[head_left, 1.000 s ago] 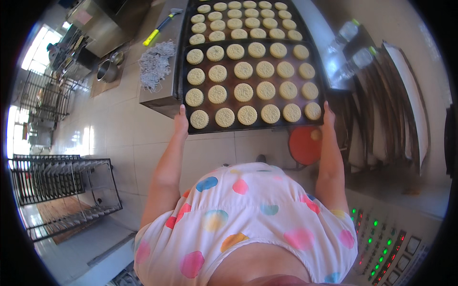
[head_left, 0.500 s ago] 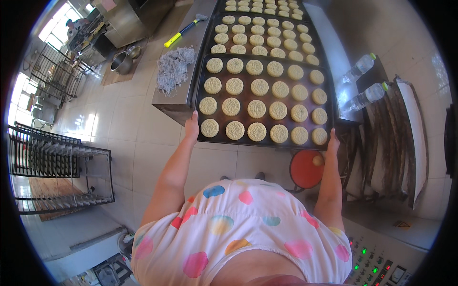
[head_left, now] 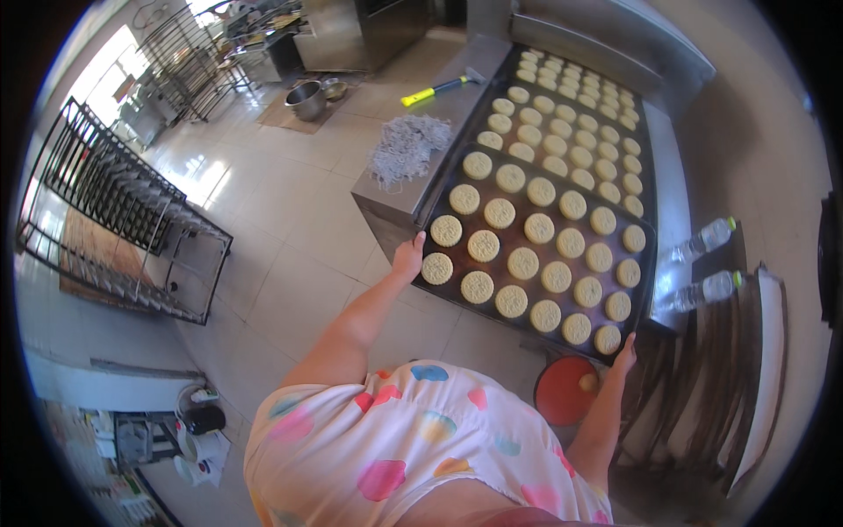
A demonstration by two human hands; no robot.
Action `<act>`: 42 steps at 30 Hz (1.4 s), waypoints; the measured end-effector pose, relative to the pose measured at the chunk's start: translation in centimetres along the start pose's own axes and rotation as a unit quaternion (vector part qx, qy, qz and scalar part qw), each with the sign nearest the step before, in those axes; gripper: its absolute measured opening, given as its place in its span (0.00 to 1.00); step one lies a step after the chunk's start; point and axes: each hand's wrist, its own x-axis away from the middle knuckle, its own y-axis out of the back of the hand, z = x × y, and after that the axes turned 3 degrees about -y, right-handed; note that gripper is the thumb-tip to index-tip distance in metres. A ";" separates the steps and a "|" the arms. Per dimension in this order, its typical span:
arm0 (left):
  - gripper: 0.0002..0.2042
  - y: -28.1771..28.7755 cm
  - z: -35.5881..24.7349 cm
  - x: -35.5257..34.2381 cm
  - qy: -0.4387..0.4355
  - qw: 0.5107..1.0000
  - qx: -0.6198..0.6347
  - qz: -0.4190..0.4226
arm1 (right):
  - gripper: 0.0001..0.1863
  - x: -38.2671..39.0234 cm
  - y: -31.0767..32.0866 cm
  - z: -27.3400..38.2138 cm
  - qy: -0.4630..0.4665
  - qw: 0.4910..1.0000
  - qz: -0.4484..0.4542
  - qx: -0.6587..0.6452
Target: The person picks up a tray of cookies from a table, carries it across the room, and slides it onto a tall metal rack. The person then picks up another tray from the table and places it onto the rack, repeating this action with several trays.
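A dark baking tray carries rows of round, pale, patterned pastries. My left hand grips its near left corner, and my right hand grips the near right corner. The fingers of both are partly hidden beneath the tray. Its far edge meets or overlaps a second tray of pastries on the metal conveyor bed, with a third tray behind that. The near end of my tray sticks out past the bed, over the floor.
A grey rag and a yellow-handled scraper-like tool lie on the metal ledge at left. Two clear bottles rest on the right ledge. Below stands a red round stool; black racks are at far left.
My view has turned left, so the trays now appear slanted and farther right. Both hands keep their hold on the near tray; whether it has slid along the bed I cannot tell.
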 end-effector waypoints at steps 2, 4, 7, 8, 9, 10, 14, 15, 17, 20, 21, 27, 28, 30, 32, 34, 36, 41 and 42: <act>0.34 0.4 0.2 0.2 0.003 1.000 0.004 0.011 | 0.34 0.7 -0.7 0.8 -0.011 1.000 0.006 0.013; 0.34 0.5 0.3 0.2 0.002 1.000 0.004 0.004 | 0.34 0.8 -0.9 1.0 -0.027 0.999 0.016 0.019; 0.34 0.6 0.6 -0.1 0.006 1.000 -0.006 0.027 | 0.34 0.8 -0.7 1.0 -0.024 1.000 0.017 0.007; 0.34 0.6 0.7 -0.2 0.009 0.999 -0.012 0.040 | 0.34 0.7 -0.6 1.1 -0.024 0.999 0.015 0.019; 0.34 0.5 0.7 -0.4 0.020 0.999 -0.011 0.030 | 0.34 0.5 -0.6 1.3 -0.025 0.999 0.013 0.031; 0.34 0.2 0.4 -0.3 0.030 0.999 -0.011 0.026 | 0.34 0.5 -0.3 1.3 -0.027 0.999 0.006 0.045; 0.33 0.1 0.4 -0.7 0.014 1.000 -0.003 0.010 | 0.33 0.2 -0.8 1.3 -0.033 0.999 0.025 0.001; 0.32 -0.1 0.5 -0.8 0.009 1.000 -0.003 0.010 | 0.33 -0.2 -0.7 1.2 -0.049 0.999 0.020 0.000; 0.33 -0.1 0.2 -0.8 0.000 1.000 -0.005 0.005 | 0.32 -0.4 -0.8 0.9 -0.038 0.999 0.013 0.011; 0.34 0.0 0.3 -1.1 0.020 1.000 -0.001 0.004 | 0.32 -0.5 -1.3 0.8 -0.039 0.999 -0.010 0.015; 0.34 0.0 0.0 -1.1 0.015 1.000 0.002 0.003 | 0.33 -0.4 -1.2 0.8 -0.040 0.999 -0.017 0.013; 0.34 0.3 -0.8 -1.1 0.018 1.000 0.013 0.015 | 0.33 0.5 -1.3 1.6 -0.030 0.998 -0.030 0.044; 0.34 0.3 -0.6 -1.2 0.014 1.000 0.019 0.013 | 0.34 1.0 -1.5 2.3 -0.036 0.997 -0.035 0.053; 0.33 0.3 -0.1 -1.6 0.016 1.000 0.019 0.014 | 0.34 1.1 -2.0 2.6 -0.047 0.996 -0.038 0.059; 0.33 0.0 -0.8 -1.8 0.025 0.999 0.013 0.030 | 0.34 0.6 -1.6 2.4 -0.055 0.996 -0.043 0.053; 0.32 -0.2 -1.1 -1.9 0.021 0.999 0.022 0.030 | 0.35 0.2 -1.5 2.1 -0.047 0.997 -0.043 0.044; 0.32 -0.2 -1.2 -2.0 0.015 0.999 0.030 0.032 | 0.35 -0.3 -1.5 1.7 -0.046 0.997 -0.043 0.043; 0.31 -0.6 -0.5 -2.4 -0.009 0.999 0.041 0.001 | 0.35 -1.1 -2.0 1.1 -0.046 0.997 -0.050 0.034; 0.31 -0.6 -0.3 -2.4 -0.012 0.999 0.031 0.003 | 0.35 -1.1 -2.2 1.2 -0.045 0.997 -0.051 0.034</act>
